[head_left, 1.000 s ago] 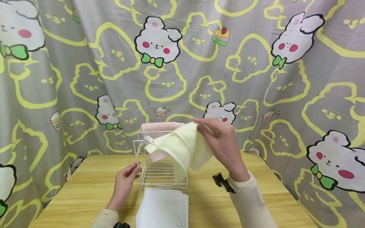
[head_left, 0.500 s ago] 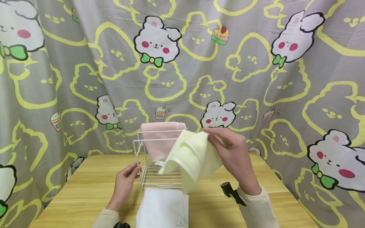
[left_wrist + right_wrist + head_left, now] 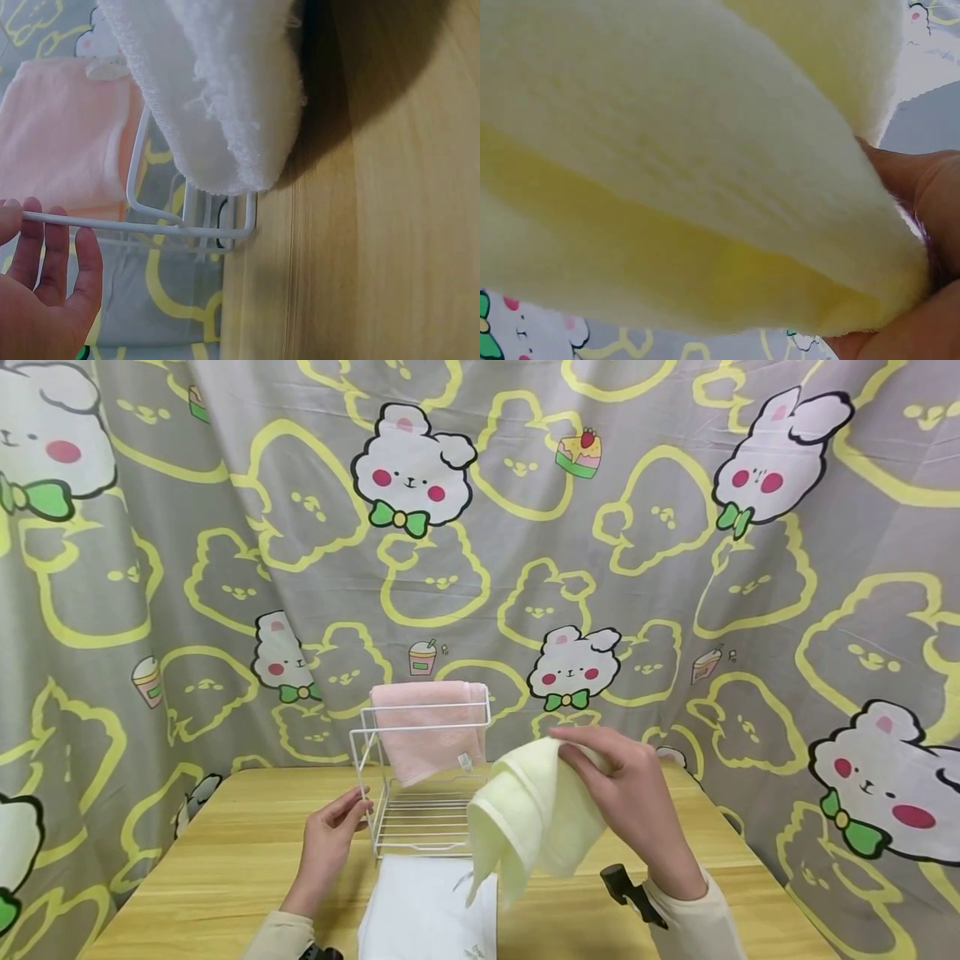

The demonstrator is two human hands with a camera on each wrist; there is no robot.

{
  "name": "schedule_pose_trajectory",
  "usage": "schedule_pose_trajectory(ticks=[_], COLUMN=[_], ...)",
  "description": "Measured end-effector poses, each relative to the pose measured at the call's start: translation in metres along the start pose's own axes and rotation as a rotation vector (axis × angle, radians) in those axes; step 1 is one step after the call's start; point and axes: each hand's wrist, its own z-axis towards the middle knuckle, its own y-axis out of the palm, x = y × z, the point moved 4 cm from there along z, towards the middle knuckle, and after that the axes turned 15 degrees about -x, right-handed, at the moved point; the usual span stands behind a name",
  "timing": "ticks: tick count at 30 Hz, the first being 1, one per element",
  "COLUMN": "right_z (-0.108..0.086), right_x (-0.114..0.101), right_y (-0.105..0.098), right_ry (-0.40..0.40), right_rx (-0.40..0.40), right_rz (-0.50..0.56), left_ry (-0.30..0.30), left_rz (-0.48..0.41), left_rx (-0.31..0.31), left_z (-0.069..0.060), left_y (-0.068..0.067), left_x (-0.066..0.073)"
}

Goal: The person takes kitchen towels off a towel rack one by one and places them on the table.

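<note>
On the near counter (image 3: pixel 570 931), a white cloth (image 3: pixel 427 906) is laid; rightward, a yellow cloth (image 3: pixel 536 806) is pinched aloft by the right hand (image 3: pixel 630 785), loose corners best lifted clear. The rack (image 3: pixel 150 226), gripped by the left hand's (image 3: pixel 330 839) fingers, should be steadied; that grip is shown closely only from the left wrist. Beyond, a pink cloth (image 3: pixel 431 752) is hung.

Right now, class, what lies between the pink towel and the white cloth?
In the head view, the white wire shelf lies between the pink towel and the white cloth.
</note>
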Motion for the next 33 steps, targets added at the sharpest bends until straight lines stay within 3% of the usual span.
schedule_pose_trajectory(ticks=[12,17,26,33], right_z=[-0.028,-0.044,-0.067,-0.078], right_x=[0.012,0.014,0.016,0.011], right_y=[0.003,0.001,-0.003,-0.004], right_ry=[-0.03,-0.008,0.05,0.01], right_rx=[-0.052,-0.073,-0.172,-0.229], right_rz=[-0.075,-0.108,-0.114,-0.096], left_ry=[-0.002,-0.007,-0.001,0.022], left_rz=[-0.006,-0.004,-0.004,-0.01], left_rx=[0.001,0.0,0.002,0.01], left_z=[-0.002,-0.002,-0.001,-0.001], left_y=[0.002,0.002,0.001,0.0], left_x=[-0.002,-0.001,0.0,-0.002])
